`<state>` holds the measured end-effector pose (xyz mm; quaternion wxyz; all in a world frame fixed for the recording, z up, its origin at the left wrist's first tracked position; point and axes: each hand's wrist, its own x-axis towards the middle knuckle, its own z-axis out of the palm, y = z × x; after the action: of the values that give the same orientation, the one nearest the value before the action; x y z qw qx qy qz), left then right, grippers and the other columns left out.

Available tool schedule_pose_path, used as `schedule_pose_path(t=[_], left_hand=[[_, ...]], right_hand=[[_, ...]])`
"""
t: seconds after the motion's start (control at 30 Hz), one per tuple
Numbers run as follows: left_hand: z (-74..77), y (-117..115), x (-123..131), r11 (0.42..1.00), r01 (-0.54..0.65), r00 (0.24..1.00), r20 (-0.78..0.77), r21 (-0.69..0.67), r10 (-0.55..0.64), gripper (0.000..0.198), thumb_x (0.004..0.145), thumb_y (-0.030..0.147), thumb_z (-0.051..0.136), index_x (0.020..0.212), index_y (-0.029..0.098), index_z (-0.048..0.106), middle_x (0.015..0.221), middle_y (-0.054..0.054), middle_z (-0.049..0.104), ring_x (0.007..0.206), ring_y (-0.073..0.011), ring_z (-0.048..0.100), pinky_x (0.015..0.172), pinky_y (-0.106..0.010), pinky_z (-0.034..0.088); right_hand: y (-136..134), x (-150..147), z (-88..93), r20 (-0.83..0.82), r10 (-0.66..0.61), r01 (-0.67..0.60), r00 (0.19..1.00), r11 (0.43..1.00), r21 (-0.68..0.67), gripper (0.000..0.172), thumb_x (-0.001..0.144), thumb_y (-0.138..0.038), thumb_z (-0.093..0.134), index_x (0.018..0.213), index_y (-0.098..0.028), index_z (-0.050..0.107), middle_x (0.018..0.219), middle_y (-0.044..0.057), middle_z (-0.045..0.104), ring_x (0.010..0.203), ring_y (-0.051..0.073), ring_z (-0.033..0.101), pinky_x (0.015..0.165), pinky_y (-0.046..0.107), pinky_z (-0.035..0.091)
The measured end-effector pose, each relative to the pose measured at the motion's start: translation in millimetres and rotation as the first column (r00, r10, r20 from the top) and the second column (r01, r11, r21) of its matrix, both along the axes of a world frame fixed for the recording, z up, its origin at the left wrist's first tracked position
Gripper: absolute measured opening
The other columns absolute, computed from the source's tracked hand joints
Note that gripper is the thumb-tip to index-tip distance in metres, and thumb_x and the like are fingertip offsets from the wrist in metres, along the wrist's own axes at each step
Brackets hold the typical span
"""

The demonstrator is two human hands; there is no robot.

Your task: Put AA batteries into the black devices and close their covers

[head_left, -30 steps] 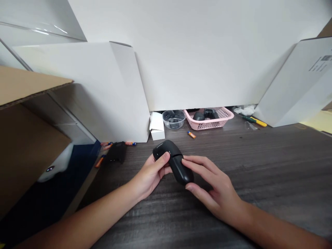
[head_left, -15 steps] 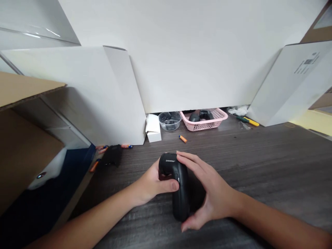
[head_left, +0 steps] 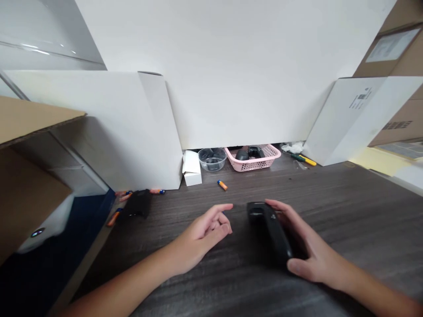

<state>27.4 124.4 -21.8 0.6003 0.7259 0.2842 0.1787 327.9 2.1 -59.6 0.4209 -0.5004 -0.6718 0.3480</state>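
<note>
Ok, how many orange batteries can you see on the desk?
5. One battery lies alone in front of the pink basket; one and two more sit around the black object; one lies at the desk's left edge. Others may be hidden behind the object.

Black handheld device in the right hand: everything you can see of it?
The black handheld device is elongated and round-ended, matte plastic by its look, with a small pale printed mark and a recessed area near its far end. It lies angled across the view, held by the right hand, fingers at the far end, thumb near the lower end, over the dark wood-grain tabletop. Table contact can't be told.
</note>
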Motion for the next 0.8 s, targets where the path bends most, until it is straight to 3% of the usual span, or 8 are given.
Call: schedule_pose_path(t=[0.13,0.27,0.4,0.5,0.57,0.63,0.73,0.8], left_hand=[[-0.5,1.9,1.3,1.000,0.016,1.000,-0.024,-0.025,-0.017,0.044,0.104,0.056,0.059,0.135,0.026,0.063,0.102,-0.003,0.063,0.077,-0.0141,0.048,0.070,-0.028,0.041],[-4.2,3.2,1.6,1.000,0.022,0.997,-0.075,-0.002,-0.023,0.038,0.103,0.055,0.060,0.126,0.025,0.068,0.097,-0.002,0.065,0.080,-0.0150,0.053,0.072,-0.028,0.042],[-4.9,3.4,2.5,1.000,0.013,0.997,-0.082,0.019,-0.011,0.033,0.103,0.051,0.062,0.121,0.025,0.070,0.094,-0.001,0.066,0.077,-0.0144,0.054,0.070,-0.026,0.042],[-3.5,3.6,3.7,1.000,0.011,0.997,-0.080,0.002,-0.011,0.033,0.103,0.051,0.062,0.119,0.024,0.071,0.092,-0.001,0.066,0.075,-0.0143,0.054,0.066,-0.026,0.042],[-2.7,3.6,4.7,1.000,0.008,0.997,-0.075,-0.009,-0.009,0.032,0.102,0.050,0.063,0.118,0.024,0.071,0.091,-0.001,0.067,0.074,-0.0141,0.054,0.065,-0.025,0.042],[-2.4,3.4,6.0,1.000,0.002,0.998,-0.065,-0.023,-0.003,0.030,0.102,0.049,0.062,0.116,0.023,0.071,0.090,-0.001,0.067,0.073,-0.0138,0.053,0.063,-0.025,0.042],[-2.5,2.7,7.8,0.999,-0.012,0.999,-0.053,-0.047,0.010,0.029,0.102,0.049,0.063,0.112,0.022,0.070,0.087,-0.001,0.065,0.072,-0.0135,0.052,0.062,-0.024,0.042],[-2.5,2.5,8.2,0.998,-0.019,0.999,-0.043,-0.054,0.016,0.030,0.101,0.050,0.063,0.110,0.022,0.071,0.085,0.000,0.064,0.070,-0.0131,0.052,0.061,-0.024,0.041]], right_hand=[[-13.3,83.9,-17.6,0.194,-0.325,0.313,0.926,0.946,0.089,0.099,0.082,-0.062,0.079,0.165,-0.032,0.035,0.157,0.018,0.057,0.140,0.044,0.061,0.114,0.061,0.051],[-8.9,167.1,-24.8,0.206,-0.711,0.698,0.672,0.701,0.147,0.094,0.086,-0.066,0.074,0.167,-0.034,0.037,0.158,0.020,0.056,0.143,0.046,0.057,0.119,0.059,0.046],[9.8,226.8,-20.6,0.424,-0.787,0.823,0.448,0.549,0.149,0.099,0.091,-0.071,0.062,0.170,-0.021,0.032,0.164,0.026,0.049,0.146,0.048,0.054,0.121,0.060,0.041],[26.8,244.7,-18.9,0.502,-0.815,0.823,0.291,0.480,0.303,0.091,0.098,-0.067,0.048,0.165,-0.007,0.038,0.161,0.035,0.048,0.152,0.050,0.046,0.115,0.064,0.043],[39.0,243.2,-18.4,0.492,-0.837,0.775,0.241,0.471,0.421,0.082,0.100,-0.062,0.045,0.159,-0.005,0.046,0.160,0.037,0.047,0.153,0.051,0.042,0.112,0.067,0.042],[54.1,231.8,-13.9,0.486,-0.839,0.721,0.245,0.492,0.487,0.072,0.099,-0.059,0.050,0.153,-0.011,0.055,0.161,0.033,0.048,0.152,0.049,0.044,0.112,0.066,0.041],[88.1,197.5,10.8,0.511,-0.790,0.599,0.338,0.600,0.531,0.054,0.097,-0.055,0.053,0.136,-0.020,0.067,0.142,0.021,0.067,0.138,0.038,0.058,0.113,0.055,0.043],[120.3,166.0,38.5,0.545,-0.729,0.483,0.414,0.683,0.548,0.047,0.100,-0.052,0.047,0.118,-0.017,0.074,0.122,0.020,0.073,0.124,0.036,0.063,0.111,0.051,0.045]])
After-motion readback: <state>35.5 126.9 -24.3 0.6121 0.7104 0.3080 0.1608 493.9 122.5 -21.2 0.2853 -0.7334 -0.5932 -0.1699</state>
